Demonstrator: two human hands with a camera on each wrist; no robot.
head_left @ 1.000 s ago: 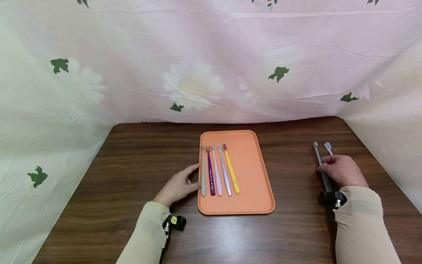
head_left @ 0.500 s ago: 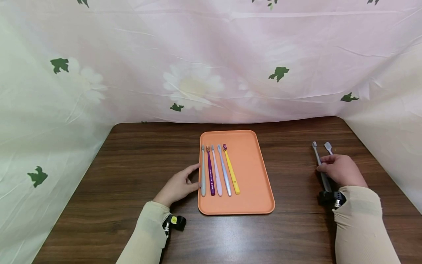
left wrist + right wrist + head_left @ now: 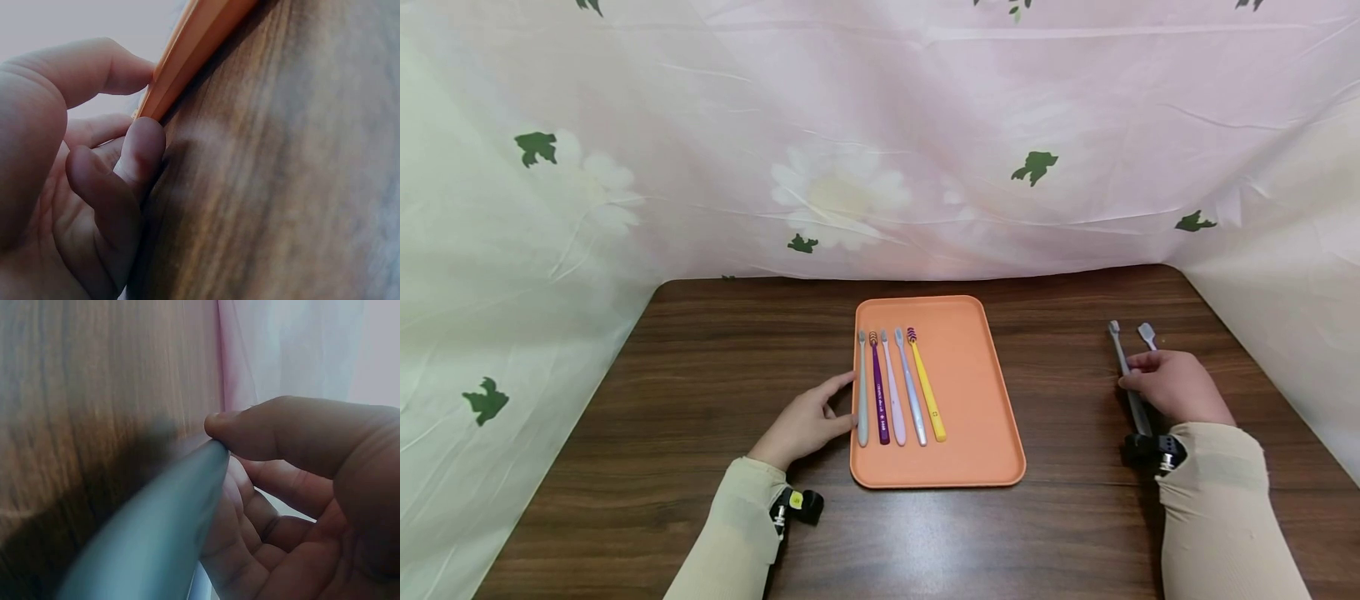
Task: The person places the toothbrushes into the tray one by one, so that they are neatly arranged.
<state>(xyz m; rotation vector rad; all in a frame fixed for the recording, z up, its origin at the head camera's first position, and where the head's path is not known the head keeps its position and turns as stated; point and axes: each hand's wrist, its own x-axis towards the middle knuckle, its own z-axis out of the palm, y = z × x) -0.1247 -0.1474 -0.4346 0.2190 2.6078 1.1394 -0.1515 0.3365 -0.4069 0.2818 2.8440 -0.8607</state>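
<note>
At the right side of the table, my right hand (image 3: 1180, 387) pinches a grey toothbrush (image 3: 1117, 348) between thumb and fingers. Its handle (image 3: 162, 519) looms large and blurred in the right wrist view. A second toothbrush with a pale head (image 3: 1147, 334) lies beyond that hand, which hides most of its handle. My left hand (image 3: 801, 423) touches the left edge of an orange tray (image 3: 973, 392) with thumb and fingertips. On the tray lie a grey-green toothbrush (image 3: 862, 392), a purple toothbrush (image 3: 880, 400), a pink toothbrush (image 3: 894, 396), a blue toothbrush (image 3: 912, 392) and a yellow toothbrush (image 3: 927, 387).
The dark wooden table (image 3: 722, 350) carries the tray near its middle. A pale flowered cloth (image 3: 850, 125) hangs behind the table and along both sides. The tray's right half is bare, and bare wood lies between tray and right hand.
The right hand and the grey toothbrush have shifted slightly left, with the brush head moving a little away from the pale one. The left hand and tray have not moved.
</note>
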